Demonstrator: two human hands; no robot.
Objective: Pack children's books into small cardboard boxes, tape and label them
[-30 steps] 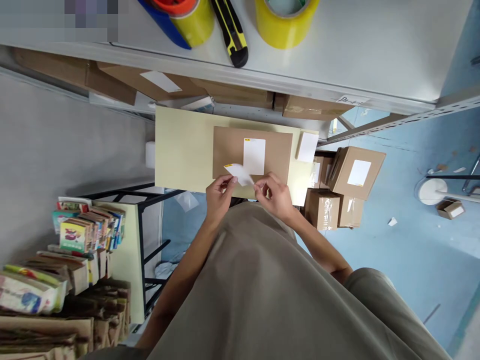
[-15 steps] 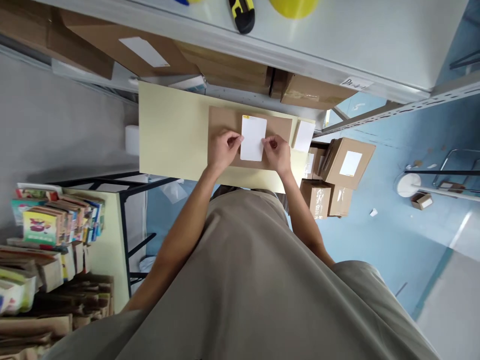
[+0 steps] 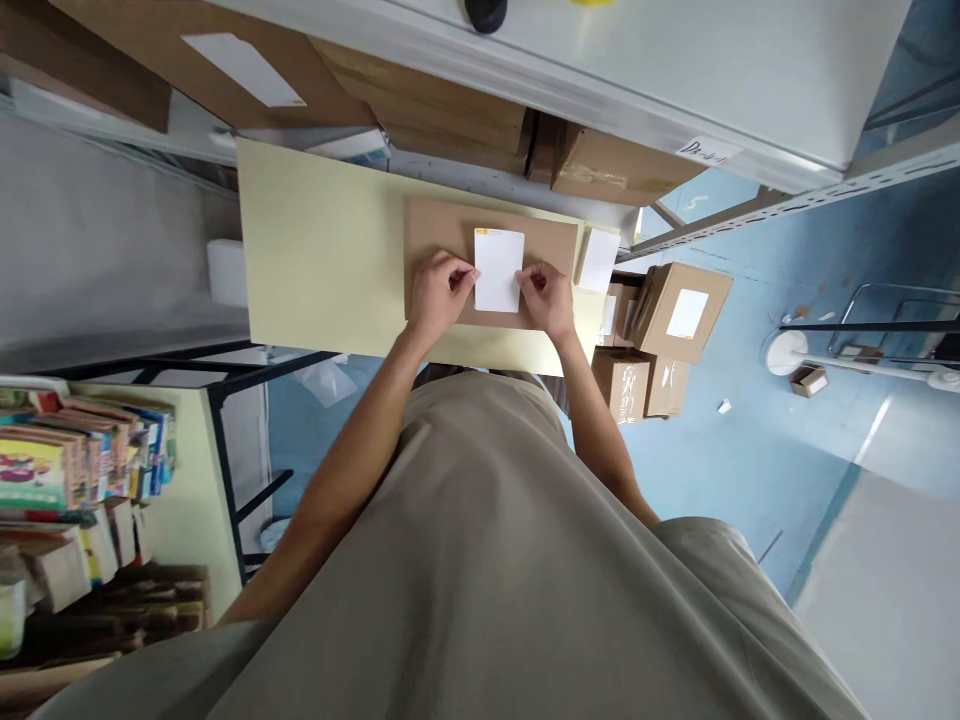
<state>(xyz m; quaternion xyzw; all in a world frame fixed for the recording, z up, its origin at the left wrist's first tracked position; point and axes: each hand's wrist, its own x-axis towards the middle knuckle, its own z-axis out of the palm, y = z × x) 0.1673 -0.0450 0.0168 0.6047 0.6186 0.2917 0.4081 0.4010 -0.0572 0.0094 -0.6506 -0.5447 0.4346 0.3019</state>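
Observation:
A white label (image 3: 499, 272) with a small yellow mark at its top left corner is over a flat brown cardboard piece (image 3: 442, 222), perhaps a parcel or envelope. My left hand (image 3: 437, 297) pinches the label's left edge between thumb and fingers. On the opposite edge, my right hand (image 3: 549, 299) pinches it the same way. Whether the label lies flat on the cardboard or hovers just above it, I cannot tell. Under the cardboard is a pale yellow tabletop (image 3: 322, 250). A stack of white labels (image 3: 598, 260) sits by the table's right end.
A grey metal shelf (image 3: 675, 80) runs across the back, with cardboard boxes (image 3: 442, 105) beneath its upper level. More boxes (image 3: 679, 310) are piled on the blue floor at right. Books (image 3: 97, 450) fill a pale table at left. A white round-based stand (image 3: 786, 354) is farther right.
My head view has shifted slightly, so the surroundings slide left and up. Both hands keep their pinch on the label, which holds nearly the same place over the cardboard.

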